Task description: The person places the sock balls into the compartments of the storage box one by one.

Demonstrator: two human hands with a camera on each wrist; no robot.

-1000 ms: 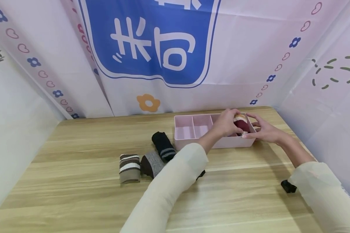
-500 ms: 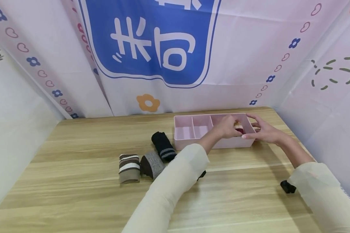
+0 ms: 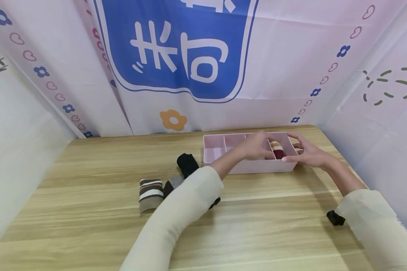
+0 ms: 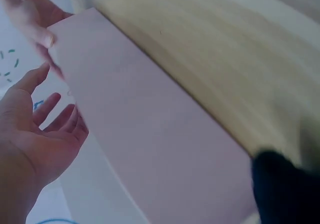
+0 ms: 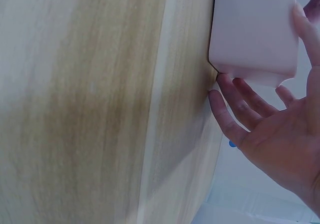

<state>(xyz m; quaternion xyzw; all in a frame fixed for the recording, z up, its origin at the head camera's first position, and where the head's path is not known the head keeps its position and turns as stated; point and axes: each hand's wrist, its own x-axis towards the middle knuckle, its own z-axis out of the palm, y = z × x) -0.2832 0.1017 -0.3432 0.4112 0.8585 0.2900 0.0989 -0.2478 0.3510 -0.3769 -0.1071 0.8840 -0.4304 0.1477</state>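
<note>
A pink divided box (image 3: 257, 166) stands at the back of the table. In its rightmost compartment sits a rolled sock (image 3: 277, 149) with cream, orange and dark red bands. My left hand (image 3: 257, 146) hovers over the compartment left of that sock, fingers spread and holding nothing; the left wrist view shows the same hand (image 4: 42, 141) apart from the box's front wall. My right hand (image 3: 308, 150) grips the box's right end, thumb on the front rim. Under the right wrist camera, its fingers (image 5: 240, 107) touch the end wall near the bottom.
Left of the box lie a brown-and-white striped rolled sock (image 3: 151, 195), a grey and dark brown one (image 3: 171, 185) and a black one (image 3: 187, 165). A black item (image 3: 215, 203) is partly behind my left sleeve. Another small black object (image 3: 335, 218) lies by my right sleeve.
My left hand has lowered the banded sock into the rightmost compartment, let it go and moved left. The right hand has stayed on the box's end.
</note>
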